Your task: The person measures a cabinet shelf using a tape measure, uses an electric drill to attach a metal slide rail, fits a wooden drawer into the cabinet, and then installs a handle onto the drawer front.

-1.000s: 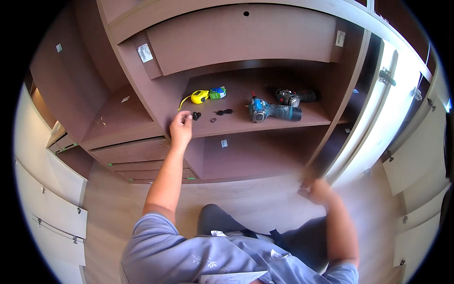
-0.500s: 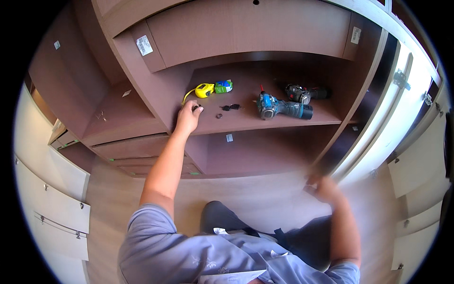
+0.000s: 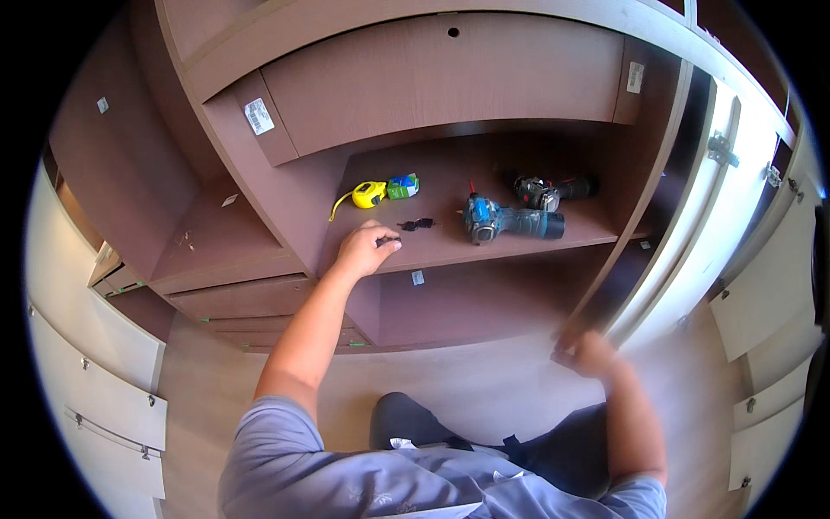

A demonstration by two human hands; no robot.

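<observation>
My left hand (image 3: 365, 250) is at the front of the cabinet shelf (image 3: 432, 246), its fingertips pinched on a small dark piece whose kind I cannot make out. Just right of those fingertips lie small black parts (image 3: 418, 224). Behind the hand, a yellow tape measure (image 3: 369, 195) with its tape end out rests against a small green and blue box (image 3: 403, 186). Out over the floor in front of the cabinet's right side, my right hand (image 3: 590, 354) is blurred with fingers curled; something dark shows at them, too smeared to name.
A blue cordless drill (image 3: 497, 221) lies on the shelf's right half, with a dark power tool (image 3: 546, 191) behind it. A white door panel (image 3: 692, 221) with hinges stands to the right. White panels (image 3: 112, 389) line the left floor. Drawers (image 3: 238, 298) sit low on the left.
My left hand has moved right and nearer along the shelf, away from the tape end. The small ring that lay near the black parts is no longer visible. My right hand stays roughly in place.
</observation>
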